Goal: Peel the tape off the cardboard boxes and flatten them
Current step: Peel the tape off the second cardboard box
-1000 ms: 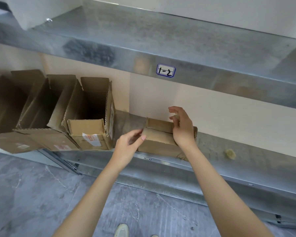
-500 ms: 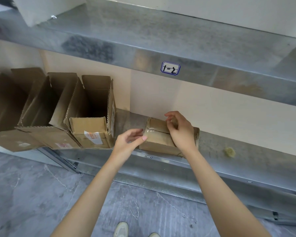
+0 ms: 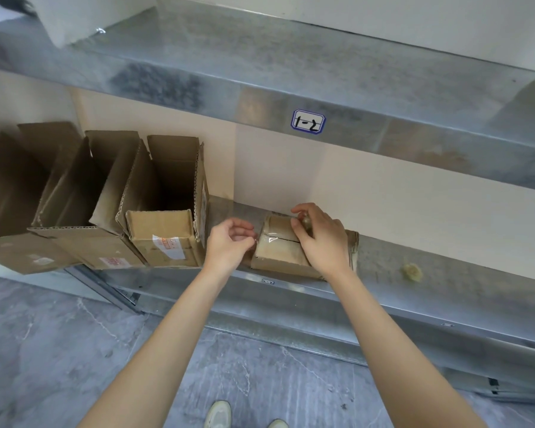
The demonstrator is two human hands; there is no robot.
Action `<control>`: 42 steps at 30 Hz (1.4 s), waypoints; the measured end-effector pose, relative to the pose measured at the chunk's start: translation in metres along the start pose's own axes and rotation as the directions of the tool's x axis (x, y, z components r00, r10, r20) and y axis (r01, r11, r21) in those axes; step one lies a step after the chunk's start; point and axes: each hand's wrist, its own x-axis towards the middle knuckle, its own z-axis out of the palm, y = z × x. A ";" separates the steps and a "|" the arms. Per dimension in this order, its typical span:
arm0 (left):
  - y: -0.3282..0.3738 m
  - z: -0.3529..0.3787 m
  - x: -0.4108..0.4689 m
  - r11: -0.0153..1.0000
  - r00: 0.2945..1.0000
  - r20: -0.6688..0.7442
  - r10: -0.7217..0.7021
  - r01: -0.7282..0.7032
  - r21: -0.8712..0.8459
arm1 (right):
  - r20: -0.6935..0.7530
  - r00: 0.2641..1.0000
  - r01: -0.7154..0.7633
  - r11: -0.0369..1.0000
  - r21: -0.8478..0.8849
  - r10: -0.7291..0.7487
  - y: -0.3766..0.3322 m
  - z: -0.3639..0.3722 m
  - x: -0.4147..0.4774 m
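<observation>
Left grip point(image 3: 229, 244): fingers curled, tips pinching clear tape point(image 3: 271, 240) at the left end of the small box point(image 3: 275, 256). Right grip point(image 3: 323, 242): lying across the box top, fingertips closed on a brownish lump point(image 3: 306, 223), nature unclear. Box: on the lower metal shelf point(image 3: 414, 291), taped seam uppermost, just right of three open cartons point(image 3: 164, 230); tape wad point(image 3: 411, 271) well to its right

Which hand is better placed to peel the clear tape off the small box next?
Left, probably: the left hand curls at the end of the clear tape at the left edge of the small box, seemingly pinching it. The right hand rests on top, gripping a crumpled wad.
</observation>
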 end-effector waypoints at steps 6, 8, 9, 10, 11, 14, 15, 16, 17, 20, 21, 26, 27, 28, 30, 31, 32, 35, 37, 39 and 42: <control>0.022 -0.009 -0.008 0.961 0.961 -0.030 0.275 -0.274 0.046 | 0.041 0.999 -0.034 0.999 0.002 0.034 0.002 -0.001 0.009; 0.030 -0.014 -0.010 0.944 0.941 -0.072 0.330 -0.327 0.044 | 0.052 0.998 -0.032 1.000 0.002 0.031 0.003 -0.002 0.010; 0.035 -0.017 -0.010 0.936 0.931 -0.094 0.353 -0.351 0.032 | 0.059 0.998 -0.028 1.000 -0.001 0.028 0.002 -0.002 0.009; 0.039 -0.019 -0.010 0.927 0.922 -0.101 0.374 -0.374 0.020 | 0.064 0.998 -0.026 1.000 -0.005 0.026 0.002 -0.002 0.009; 0.042 -0.020 -0.010 0.920 0.916 -0.094 0.390 -0.390 0.020 | 0.067 0.997 -0.025 1.000 -0.007 0.026 0.002 -0.001 0.009; 0.044 -0.018 -0.013 0.921 0.918 -0.079 0.389 -0.384 0.068 | 0.059 0.998 -0.031 1.000 0.001 0.031 0.002 -0.001 0.009; 0.043 -0.017 -0.013 0.929 0.926 -0.087 0.367 -0.362 0.075 | 0.057 0.998 -0.033 0.999 0.004 0.032 0.002 -0.001 0.009; 0.043 -0.016 -0.012 0.941 0.936 -0.099 0.337 -0.330 0.075 | 0.056 0.998 -0.033 0.999 0.006 0.033 0.002 -0.001 0.009; 0.042 -0.016 -0.011 0.951 0.947 -0.100 0.306 -0.299 0.073 | 0.055 0.998 -0.033 0.999 0.006 0.033 0.003 -0.001 0.009; 0.037 -0.014 -0.007 0.958 0.974 -0.016 0.227 -0.220 0.184 | 0.051 0.998 -0.034 0.999 0.008 0.034 0.002 0.000 0.009; 0.034 -0.013 -0.006 0.949 0.980 0.013 0.197 -0.194 0.250 | 0.050 0.998 -0.036 0.999 0.010 0.035 0.002 0.000 0.010; 0.023 -0.007 -0.004 0.937 0.974 -0.029 0.223 -0.206 0.283 | 0.052 0.998 -0.028 1.000 -0.003 0.028 0.001 -0.001 0.009; 0.023 -0.007 -0.004 0.928 0.970 -0.025 0.240 -0.222 0.300 | 0.059 0.998 -0.028 1.000 -0.007 0.028 0.000 -0.001 0.010; 0.023 -0.007 -0.004 0.919 0.967 -0.015 0.255 -0.237 0.315 | 0.068 0.997 -0.031 0.999 -0.011 0.032 0.000 -0.002 0.010; 0.025 -0.008 -0.003 0.907 0.959 0.019 0.282 -0.273 0.321 | 0.089 0.995 -0.037 0.999 -0.019 0.039 -0.001 -0.003 0.012; 0.026 -0.009 -0.002 0.900 0.954 0.042 0.297 -0.295 0.322 | 0.099 0.994 -0.038 0.999 -0.026 0.041 -0.001 -0.004 0.013; 0.026 -0.010 -0.001 0.890 0.947 0.065 0.314 -0.317 0.329 | 0.107 0.993 -0.038 0.999 -0.036 0.042 -0.002 -0.004 0.013; 0.026 -0.008 -0.001 0.851 0.924 0.078 0.375 -0.377 0.365 | 0.111 0.992 -0.044 0.997 -0.060 0.050 -0.003 -0.003 0.015; 0.027 -0.006 -0.001 0.829 0.905 0.051 0.423 -0.409 0.383 | 0.107 0.993 -0.039 0.996 -0.078 0.048 -0.002 -0.002 0.016; 0.026 -0.005 -0.001 0.803 0.882 0.043 0.470 -0.447 0.394 | 0.107 0.993 -0.041 0.996 -0.083 0.050 0.000 -0.001 0.018; 0.022 -0.006 -0.003 0.764 0.845 0.053 0.533 -0.507 0.399 | 0.113 0.991 -0.061 0.996 -0.065 0.068 0.001 0.000 0.022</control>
